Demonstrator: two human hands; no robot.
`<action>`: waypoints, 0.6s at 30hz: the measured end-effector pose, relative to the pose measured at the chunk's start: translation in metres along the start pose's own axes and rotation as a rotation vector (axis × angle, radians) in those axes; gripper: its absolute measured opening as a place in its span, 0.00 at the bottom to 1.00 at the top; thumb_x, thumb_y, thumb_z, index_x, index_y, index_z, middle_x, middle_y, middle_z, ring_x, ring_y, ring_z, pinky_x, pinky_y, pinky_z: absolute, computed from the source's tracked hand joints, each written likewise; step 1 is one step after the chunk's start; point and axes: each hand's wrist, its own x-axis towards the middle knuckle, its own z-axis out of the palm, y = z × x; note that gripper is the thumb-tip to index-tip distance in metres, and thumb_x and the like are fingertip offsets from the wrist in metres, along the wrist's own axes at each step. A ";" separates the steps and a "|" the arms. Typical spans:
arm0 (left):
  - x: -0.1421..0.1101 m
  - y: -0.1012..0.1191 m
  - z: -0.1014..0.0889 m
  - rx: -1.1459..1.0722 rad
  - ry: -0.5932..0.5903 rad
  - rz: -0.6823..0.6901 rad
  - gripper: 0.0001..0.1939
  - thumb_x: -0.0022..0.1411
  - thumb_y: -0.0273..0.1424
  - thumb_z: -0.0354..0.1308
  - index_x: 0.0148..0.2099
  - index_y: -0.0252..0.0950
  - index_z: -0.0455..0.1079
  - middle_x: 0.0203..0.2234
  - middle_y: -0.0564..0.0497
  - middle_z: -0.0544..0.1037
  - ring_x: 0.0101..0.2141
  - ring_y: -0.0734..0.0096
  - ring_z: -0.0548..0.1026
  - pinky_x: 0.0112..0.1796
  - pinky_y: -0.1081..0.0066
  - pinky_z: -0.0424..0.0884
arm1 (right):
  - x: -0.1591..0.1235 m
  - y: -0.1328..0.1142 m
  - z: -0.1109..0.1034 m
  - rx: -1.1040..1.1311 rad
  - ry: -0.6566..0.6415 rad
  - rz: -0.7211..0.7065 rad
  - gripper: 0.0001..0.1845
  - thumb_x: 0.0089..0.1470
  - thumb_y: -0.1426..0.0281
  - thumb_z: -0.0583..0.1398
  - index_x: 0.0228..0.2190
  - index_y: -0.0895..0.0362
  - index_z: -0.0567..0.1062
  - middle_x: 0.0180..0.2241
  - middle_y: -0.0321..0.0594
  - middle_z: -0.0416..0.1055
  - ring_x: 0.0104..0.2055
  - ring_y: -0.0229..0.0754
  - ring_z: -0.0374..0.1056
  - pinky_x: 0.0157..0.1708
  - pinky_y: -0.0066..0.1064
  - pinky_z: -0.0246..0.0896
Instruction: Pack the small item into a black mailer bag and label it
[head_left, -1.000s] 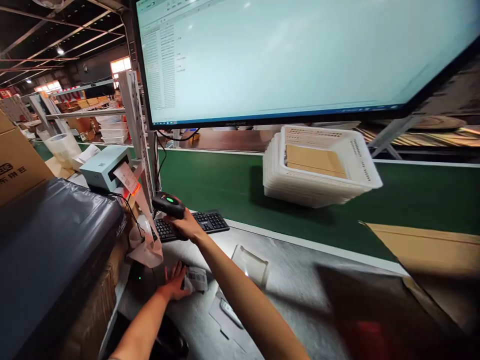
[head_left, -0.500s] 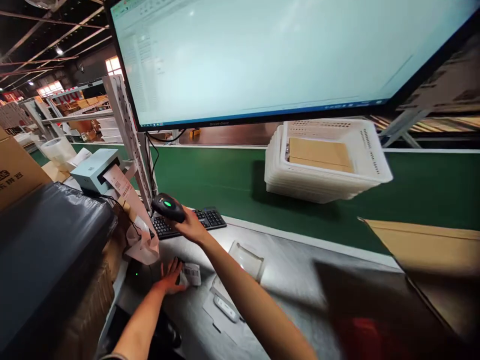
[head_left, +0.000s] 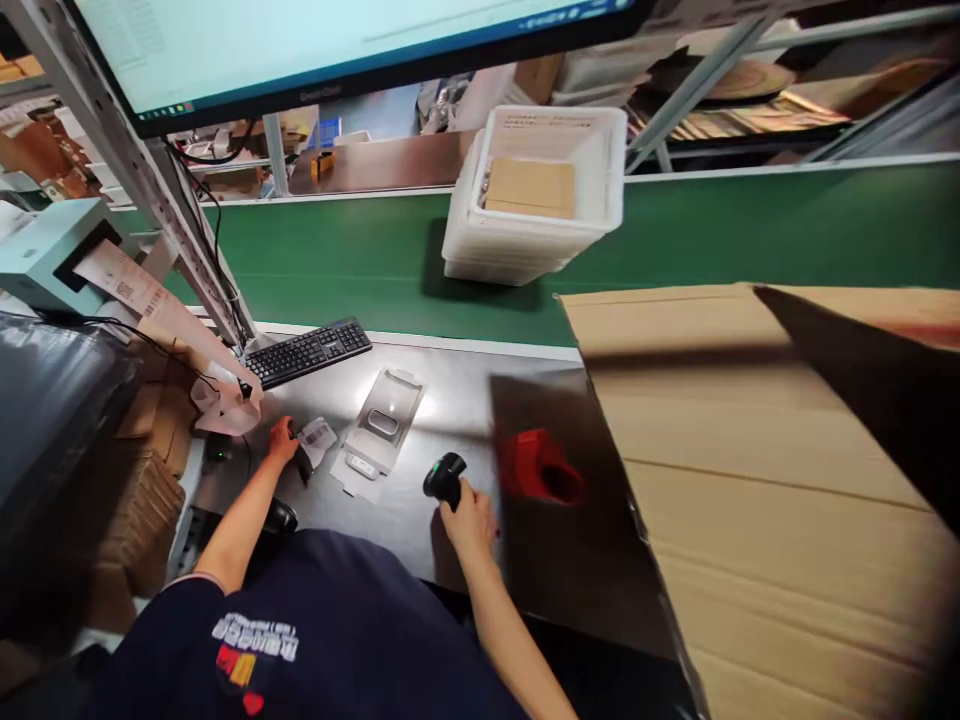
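A stack of white baskets (head_left: pixel 525 235) stands on the green conveyor belt (head_left: pixel 360 265); the top one holds one flat cardboard piece (head_left: pixel 529 186). On the table (head_left: pixel 450 400), the right hand (head_left: pixel 469 518) has its grip closed around one black scanner (head_left: pixel 445 477). The left hand (head_left: pixel 282 437) touches one labelled packet (head_left: pixel 318 436), its grip loosely spread. One keyboard (head_left: pixel 307 351) lies beyond.

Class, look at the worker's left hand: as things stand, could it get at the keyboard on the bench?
Probably yes. The left hand rests by a small labelled packet, and the keyboard lies just beyond it on the grey bench, with only bare surface between; hanging label paper is off to the side.
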 end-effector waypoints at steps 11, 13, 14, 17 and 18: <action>-0.088 0.036 0.007 -0.562 -0.300 -0.044 0.23 0.45 0.41 0.72 0.40 0.37 0.72 0.32 0.53 0.77 0.28 0.73 0.75 0.29 0.71 0.75 | -0.036 -0.129 0.017 1.170 -0.468 -0.087 0.38 0.50 0.50 0.66 0.57 0.56 0.71 0.32 0.39 0.74 0.33 0.45 0.71 0.35 0.36 0.70; -0.104 0.040 0.004 -0.641 -0.418 -0.070 0.26 0.42 0.40 0.74 0.43 0.37 0.74 0.33 0.52 0.78 0.28 0.72 0.75 0.28 0.72 0.75 | -0.044 -0.140 0.018 1.205 -0.461 -0.193 0.31 0.50 0.54 0.66 0.53 0.55 0.75 0.29 0.37 0.73 0.33 0.44 0.70 0.36 0.36 0.69; -0.109 0.041 0.002 -0.700 -0.491 -0.100 0.28 0.43 0.41 0.75 0.46 0.37 0.75 0.34 0.51 0.79 0.28 0.72 0.75 0.29 0.71 0.75 | -0.046 -0.142 0.017 1.197 -0.433 -0.244 0.26 0.50 0.55 0.65 0.48 0.55 0.77 0.31 0.38 0.75 0.35 0.45 0.71 0.38 0.36 0.69; -0.114 0.046 -0.006 -0.818 -0.722 -0.226 0.35 0.50 0.56 0.69 0.54 0.40 0.74 0.38 0.49 0.80 0.29 0.71 0.76 0.34 0.63 0.79 | -0.048 -0.134 0.011 1.125 -0.380 -0.325 0.14 0.52 0.59 0.61 0.35 0.54 0.80 0.37 0.44 0.79 0.41 0.48 0.74 0.44 0.40 0.70; -0.113 0.047 -0.007 -0.772 -0.760 -0.244 0.37 0.50 0.60 0.67 0.53 0.40 0.75 0.38 0.49 0.80 0.29 0.71 0.76 0.34 0.61 0.79 | -0.049 -0.130 0.009 1.094 -0.368 -0.331 0.14 0.53 0.59 0.59 0.32 0.54 0.81 0.37 0.44 0.80 0.42 0.49 0.74 0.46 0.41 0.70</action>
